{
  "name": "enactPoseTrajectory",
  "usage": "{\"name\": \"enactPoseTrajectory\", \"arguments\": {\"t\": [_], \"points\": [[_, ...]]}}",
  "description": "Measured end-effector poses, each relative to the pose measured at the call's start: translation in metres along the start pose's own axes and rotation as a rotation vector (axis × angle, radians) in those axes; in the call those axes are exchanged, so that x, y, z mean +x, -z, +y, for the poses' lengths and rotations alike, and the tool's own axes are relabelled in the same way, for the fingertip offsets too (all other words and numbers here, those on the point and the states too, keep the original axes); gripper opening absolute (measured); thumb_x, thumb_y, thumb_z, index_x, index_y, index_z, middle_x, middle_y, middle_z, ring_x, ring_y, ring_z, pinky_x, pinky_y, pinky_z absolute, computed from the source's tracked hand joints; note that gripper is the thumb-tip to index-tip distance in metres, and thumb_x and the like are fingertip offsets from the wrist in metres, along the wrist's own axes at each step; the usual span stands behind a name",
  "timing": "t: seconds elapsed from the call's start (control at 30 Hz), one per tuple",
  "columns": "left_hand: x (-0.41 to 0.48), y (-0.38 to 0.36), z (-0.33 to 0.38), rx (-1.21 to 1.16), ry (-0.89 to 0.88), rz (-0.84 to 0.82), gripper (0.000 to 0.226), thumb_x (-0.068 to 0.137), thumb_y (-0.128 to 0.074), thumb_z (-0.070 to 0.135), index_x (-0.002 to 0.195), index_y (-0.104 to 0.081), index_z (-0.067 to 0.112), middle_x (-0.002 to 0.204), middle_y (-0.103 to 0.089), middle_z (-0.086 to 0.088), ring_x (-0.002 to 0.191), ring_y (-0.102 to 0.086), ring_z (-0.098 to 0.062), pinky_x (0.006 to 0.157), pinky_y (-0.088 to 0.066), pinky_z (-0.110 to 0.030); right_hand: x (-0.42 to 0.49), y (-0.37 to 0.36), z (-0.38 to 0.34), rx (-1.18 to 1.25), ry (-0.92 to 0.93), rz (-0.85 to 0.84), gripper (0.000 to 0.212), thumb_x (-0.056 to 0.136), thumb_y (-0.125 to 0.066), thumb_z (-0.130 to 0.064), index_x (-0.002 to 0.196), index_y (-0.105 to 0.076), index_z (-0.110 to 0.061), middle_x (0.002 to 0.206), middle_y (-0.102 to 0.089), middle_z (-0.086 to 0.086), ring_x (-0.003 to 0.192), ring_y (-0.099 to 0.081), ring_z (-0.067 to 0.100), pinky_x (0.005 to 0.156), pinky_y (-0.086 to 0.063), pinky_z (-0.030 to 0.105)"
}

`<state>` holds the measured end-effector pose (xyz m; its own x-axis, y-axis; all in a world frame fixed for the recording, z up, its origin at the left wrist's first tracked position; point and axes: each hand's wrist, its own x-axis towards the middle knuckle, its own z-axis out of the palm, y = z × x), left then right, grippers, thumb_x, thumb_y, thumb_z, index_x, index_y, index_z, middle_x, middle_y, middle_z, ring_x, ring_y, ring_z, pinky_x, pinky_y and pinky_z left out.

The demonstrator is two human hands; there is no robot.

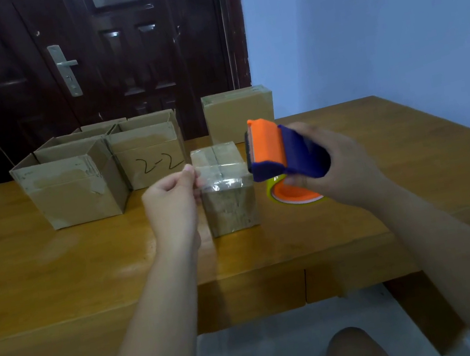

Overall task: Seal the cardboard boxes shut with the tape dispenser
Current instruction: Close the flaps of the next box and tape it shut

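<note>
At the middle of the wooden table [410, 147] stands a small cardboard box [230, 210], its top flaps closed and its sides wrapped in shiny film. The left hand [172, 201] is just beside the box's left upper edge, thumb and forefinger pinching the free end of a strip of clear tape [222, 183] that stretches across the box's front top edge. The right hand [335, 166] grips the tape dispenser [283, 153], an orange-and-blue one, fingers curled round its blue handle, and holds it tilted in the air just right of the box, with the tape roll [296, 196] underneath. To the left stand open boxes [72, 190], touching one another, one marked "2-2" [156, 163]. A closed box [239, 111] stands at the far edge. Behind them is a dark door [112, 58].
</note>
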<state>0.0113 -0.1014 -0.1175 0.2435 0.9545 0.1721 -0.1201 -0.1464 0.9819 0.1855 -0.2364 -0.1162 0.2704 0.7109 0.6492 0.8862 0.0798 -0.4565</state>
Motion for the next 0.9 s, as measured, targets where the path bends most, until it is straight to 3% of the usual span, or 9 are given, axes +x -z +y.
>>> {"name": "enactPoseTrajectory", "arguments": {"t": [0.13, 0.23, 0.3, 0.37, 0.47, 0.57, 0.67, 0.8, 0.9], "points": [[0.004, 0.009, -0.004, -0.028, -0.003, 0.003, 0.028, 0.092, -0.061, 0.026, 0.068, -0.069, 0.015, 0.062, -0.064, 0.002, 0.057, -0.054, -0.004, 0.066, -0.045, -0.026, 0.011, 0.008, -0.002, 0.064, -0.032, -0.026, 0.068, 0.067, -0.072, -0.049, 0.122, -0.032, -0.051, 0.109, -0.041, -0.037, 0.096, -0.043, -0.009, 0.075, -0.035, -0.004], [0.006, 0.009, -0.004, 0.039, -0.061, 0.050, 0.031, 0.093, -0.059, 0.027, 0.064, -0.068, 0.019, 0.061, -0.064, 0.005, 0.056, -0.055, 0.000, 0.071, -0.048, -0.030, 0.023, 0.015, -0.004, -0.103, 0.032, -0.119, 0.072, 0.068, -0.068, -0.053, 0.132, -0.036, -0.044, 0.111, -0.055, -0.017, 0.092, -0.047, 0.003, 0.072, -0.036, 0.003], [0.006, 0.008, -0.002, 0.061, -0.081, 0.090, 0.032, 0.093, -0.058, 0.028, 0.064, -0.068, 0.020, 0.059, -0.064, 0.011, 0.065, -0.061, 0.000, 0.081, -0.049, -0.030, 0.027, 0.014, 0.001, -0.247, 0.085, -0.184, 0.078, 0.071, -0.071, -0.052, 0.140, -0.039, -0.033, 0.114, -0.060, -0.001, 0.092, -0.050, 0.014, 0.073, -0.037, 0.013], [0.006, 0.007, -0.001, 0.130, -0.123, 0.113, 0.030, 0.093, -0.058, 0.029, 0.066, -0.069, 0.019, 0.068, -0.067, 0.011, 0.080, -0.062, -0.002, 0.081, -0.045, -0.020, 0.026, 0.010, 0.007, -0.281, 0.088, -0.196, 0.079, 0.073, -0.075, -0.047, 0.141, -0.040, -0.027, 0.117, -0.060, 0.004, 0.093, -0.051, 0.015, 0.074, -0.037, 0.016], [0.005, 0.008, -0.005, 0.305, -0.186, 0.154, 0.030, 0.093, -0.058, 0.031, 0.066, -0.066, 0.022, 0.072, -0.067, 0.009, 0.070, -0.058, 0.001, 0.060, -0.034, -0.003, 0.021, 0.007, 0.010, -0.219, 0.050, -0.173, 0.079, 0.072, -0.072, -0.049, 0.140, -0.042, -0.026, 0.120, -0.057, -0.003, 0.095, -0.049, 0.010, 0.074, -0.035, 0.010], [0.006, 0.009, -0.014, 0.499, -0.281, 0.186, 0.030, 0.095, -0.055, 0.033, 0.067, -0.061, 0.023, 0.062, -0.057, 0.012, 0.059, -0.051, -0.003, 0.051, -0.035, -0.009, 0.023, 0.006, 0.010, -0.155, 0.000, -0.184, 0.080, 0.069, -0.069, -0.054, 0.140, -0.042, -0.028, 0.118, -0.053, -0.012, 0.097, -0.048, 0.007, 0.073, -0.034, 0.007], [0.007, 0.007, -0.018, 0.551, -0.274, 0.175, 0.024, 0.095, -0.055, 0.032, 0.072, -0.059, 0.026, 0.061, -0.051, 0.017, 0.059, -0.048, 0.001, 0.054, -0.033, -0.013, 0.026, 0.006, 0.016, -0.166, -0.018, -0.223, 0.079, 0.072, -0.075, -0.052, 0.141, -0.041, -0.032, 0.121, -0.056, -0.011, 0.098, -0.049, 0.007, 0.073, -0.033, 0.005], [0.016, 0.007, -0.024, 0.412, -0.130, 0.136, 0.037, 0.093, -0.059, 0.031, 0.066, -0.067, 0.006, 0.068, -0.066, -0.008, 0.056, -0.048, -0.004, 0.058, -0.034, -0.018, 0.034, 0.006, 0.016, -0.163, -0.018, -0.237, 0.074, 0.073, -0.076, -0.045, 0.138, -0.041, -0.039, 0.117, -0.056, -0.014, 0.095, -0.048, 0.002, 0.072, -0.033, 0.002], [0.023, 0.008, -0.023, 0.258, -0.001, 0.102, 0.032, 0.092, -0.061, 0.031, 0.065, -0.067, 0.015, 0.072, -0.066, -0.005, 0.066, -0.051, -0.002, 0.068, -0.037, -0.024, 0.043, 0.006, 0.015, -0.160, -0.009, -0.240, 0.073, 0.074, -0.078, -0.039, 0.138, -0.043, -0.038, 0.113, -0.055, -0.015, 0.095, -0.050, 0.005, 0.074, -0.034, 0.005]]}}
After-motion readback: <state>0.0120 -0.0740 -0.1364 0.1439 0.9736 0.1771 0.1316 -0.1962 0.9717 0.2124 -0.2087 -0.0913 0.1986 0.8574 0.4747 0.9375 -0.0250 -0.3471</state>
